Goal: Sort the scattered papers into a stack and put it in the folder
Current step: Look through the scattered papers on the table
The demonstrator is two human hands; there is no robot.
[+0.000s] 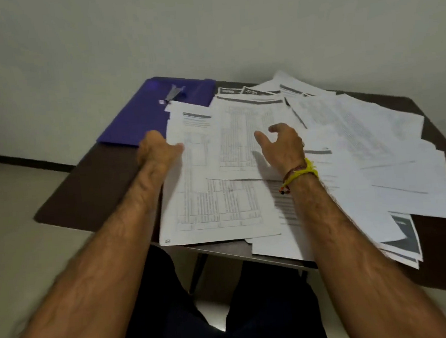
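- gathering has barely begun, by the look of it: the papers (254,145) lie fanned and overlapping across the middle and right of the frame, some hanging over the near edge of the table (90,190) at lower right.
- the left hand (156,150) sits at the left edge of the pile, centre-left of the frame; its fingers seem to curl at a sheet's edge, but blur hides whether it grips, so i cannot tell its state.
- the right hand (281,143) hovers over the middle sheets with fingers spread and loosely bent, holding nothing.
- a yellow thread band (305,171) circles the right wrist.
- the sheets are likely light, thin and floppy; a single one will sag if lifted by a corner, and they should slide easily on each other.
- the better hold is probably both long edges, sweeping inward with flat palms, then squaring the stack on the tabletop.
- overhanging sheets at lower right could slip off if nudged.
- the folder (143,116) is purple, lying flat in the upper left of the tabletop, its right corner touched or covered by paper; a metal clip (173,94) lies on it.
- the tabletop is dark brown, smooth and level, so paper should slide on it.
- the room shows a plain pale wall, a dark skirting line at left and a light floor.
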